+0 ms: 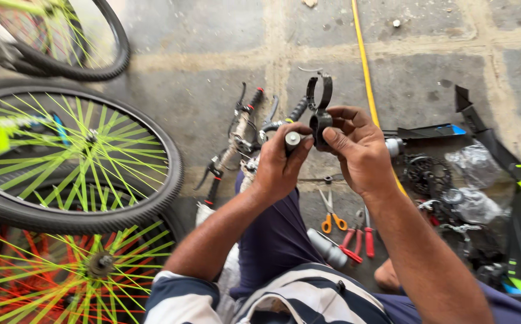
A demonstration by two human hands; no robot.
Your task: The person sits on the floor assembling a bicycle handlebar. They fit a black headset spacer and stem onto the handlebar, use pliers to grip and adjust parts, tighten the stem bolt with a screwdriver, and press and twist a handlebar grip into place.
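black clamp (320, 114) pinched in right hand (359, 150), left hand (279, 165) gripping bolt (292, 140)

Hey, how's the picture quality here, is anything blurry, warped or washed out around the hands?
Head view: soft, even daylight with no harsh shadows; the left hand and right hand holding the black clamp look sharp; the green-spoked wheel bows from wide-angle distortion at the left edge; the striped shirt nearest the camera is slightly soft.

A black hinged clamp bracket (320, 108) stands upright with its ring open at the top; beside it, touching, is a short silver-capped black cylinder (292, 141).
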